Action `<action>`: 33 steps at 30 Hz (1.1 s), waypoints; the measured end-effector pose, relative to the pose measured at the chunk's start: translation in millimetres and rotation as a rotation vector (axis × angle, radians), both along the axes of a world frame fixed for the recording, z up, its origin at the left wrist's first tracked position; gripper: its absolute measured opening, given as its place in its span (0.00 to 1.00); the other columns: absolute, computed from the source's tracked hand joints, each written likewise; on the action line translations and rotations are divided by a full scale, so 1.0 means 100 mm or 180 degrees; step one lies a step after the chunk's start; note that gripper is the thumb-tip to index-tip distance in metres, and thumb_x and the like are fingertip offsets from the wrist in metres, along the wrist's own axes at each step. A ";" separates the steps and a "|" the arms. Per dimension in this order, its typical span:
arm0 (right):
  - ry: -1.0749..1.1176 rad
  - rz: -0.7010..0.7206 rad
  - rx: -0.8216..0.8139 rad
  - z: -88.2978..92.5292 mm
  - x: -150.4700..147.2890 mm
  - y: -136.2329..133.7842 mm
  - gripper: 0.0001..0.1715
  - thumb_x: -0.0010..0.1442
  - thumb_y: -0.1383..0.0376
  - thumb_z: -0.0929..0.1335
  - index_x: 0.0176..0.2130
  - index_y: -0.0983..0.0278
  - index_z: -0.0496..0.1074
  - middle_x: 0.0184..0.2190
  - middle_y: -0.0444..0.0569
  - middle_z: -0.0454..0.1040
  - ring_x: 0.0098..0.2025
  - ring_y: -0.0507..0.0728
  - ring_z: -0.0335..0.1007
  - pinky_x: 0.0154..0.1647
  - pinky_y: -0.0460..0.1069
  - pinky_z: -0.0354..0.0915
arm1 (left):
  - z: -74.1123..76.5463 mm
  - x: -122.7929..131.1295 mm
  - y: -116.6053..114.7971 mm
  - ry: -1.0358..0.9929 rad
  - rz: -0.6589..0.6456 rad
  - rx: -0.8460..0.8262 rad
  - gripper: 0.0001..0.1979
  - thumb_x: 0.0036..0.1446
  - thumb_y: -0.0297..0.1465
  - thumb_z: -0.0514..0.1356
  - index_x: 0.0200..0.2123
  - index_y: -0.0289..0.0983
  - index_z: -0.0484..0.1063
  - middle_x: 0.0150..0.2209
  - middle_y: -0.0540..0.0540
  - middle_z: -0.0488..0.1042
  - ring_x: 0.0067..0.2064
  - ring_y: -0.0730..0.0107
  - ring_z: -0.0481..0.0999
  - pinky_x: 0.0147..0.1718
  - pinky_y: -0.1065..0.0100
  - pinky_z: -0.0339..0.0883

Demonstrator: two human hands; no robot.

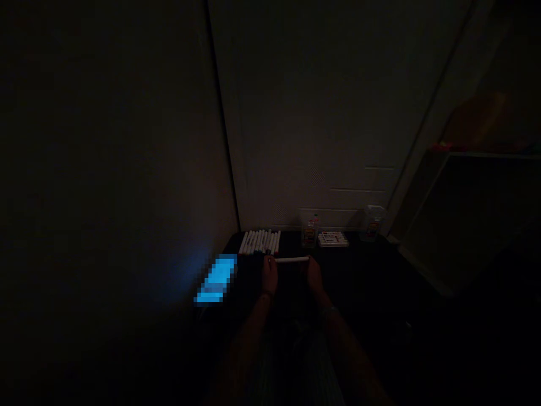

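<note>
My left hand and right hand pinch 1 pen; in the dark it may slip onto the row of pens beyond.

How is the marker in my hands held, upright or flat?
Flat. The marker runs level, side to side, with the left hand gripping one end and the right hand the other.

white marker, white markers in a row, glowing blue screen, black surface.
</note>
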State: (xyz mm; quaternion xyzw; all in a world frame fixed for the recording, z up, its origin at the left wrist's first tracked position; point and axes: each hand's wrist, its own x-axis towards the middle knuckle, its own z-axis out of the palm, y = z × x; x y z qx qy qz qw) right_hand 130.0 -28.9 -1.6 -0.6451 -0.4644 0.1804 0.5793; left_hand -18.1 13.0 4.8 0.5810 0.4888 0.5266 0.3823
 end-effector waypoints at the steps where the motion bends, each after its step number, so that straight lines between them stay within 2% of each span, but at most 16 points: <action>1: 0.0000 -0.0007 -0.0020 0.00 0.00 0.01 0.23 0.57 0.57 0.51 0.28 0.64 0.66 0.20 0.45 0.68 0.23 0.51 0.62 0.25 0.44 0.55 | 0.00 0.00 0.00 0.0026 0.0015 0.0007 0.16 0.54 0.42 0.44 0.34 0.37 0.63 0.23 0.51 0.63 0.25 0.75 0.63 0.25 0.73 0.55; 5: -0.0129 0.0019 -0.0058 0.00 0.01 0.01 0.21 0.57 0.60 0.51 0.30 0.64 0.67 0.20 0.44 0.68 0.24 0.51 0.63 0.25 0.44 0.55 | 0.01 0.00 0.00 0.0070 0.0110 0.0040 0.15 0.54 0.41 0.45 0.34 0.37 0.63 0.23 0.51 0.64 0.25 0.75 0.63 0.25 0.73 0.56; 11: -0.0335 -0.0052 -0.0131 0.04 -0.01 -0.02 0.16 0.57 0.63 0.53 0.27 0.63 0.65 0.21 0.45 0.68 0.24 0.50 0.61 0.25 0.44 0.53 | 0.01 -0.01 0.01 0.0088 0.0135 -0.0012 0.14 0.53 0.40 0.46 0.34 0.38 0.63 0.22 0.52 0.64 0.24 0.75 0.63 0.24 0.73 0.55; 20: -0.0229 -0.0038 -0.0072 0.06 -0.05 -0.05 0.22 0.58 0.58 0.51 0.22 0.62 0.63 0.17 0.42 0.64 0.21 0.51 0.60 0.23 0.44 0.53 | 0.01 -0.01 0.00 0.0024 0.0145 0.0110 0.13 0.53 0.40 0.46 0.34 0.38 0.62 0.22 0.52 0.63 0.25 0.75 0.62 0.26 0.73 0.56; 27: -0.0125 -0.0015 -0.0110 0.04 -0.01 -0.02 0.21 0.57 0.61 0.52 0.30 0.65 0.68 0.19 0.44 0.68 0.23 0.51 0.63 0.25 0.44 0.55 | 0.01 0.00 0.01 -0.0015 0.0063 0.0131 0.13 0.53 0.40 0.46 0.33 0.38 0.62 0.23 0.52 0.62 0.25 0.75 0.62 0.25 0.73 0.56; 33: -0.0301 -0.0025 -0.0018 0.02 0.01 -0.02 0.21 0.57 0.60 0.52 0.31 0.64 0.68 0.22 0.45 0.69 0.25 0.51 0.63 0.27 0.44 0.56 | 0.03 0.00 0.01 -0.0040 0.0130 0.0028 0.13 0.53 0.40 0.46 0.32 0.38 0.63 0.23 0.52 0.62 0.25 0.75 0.61 0.26 0.73 0.56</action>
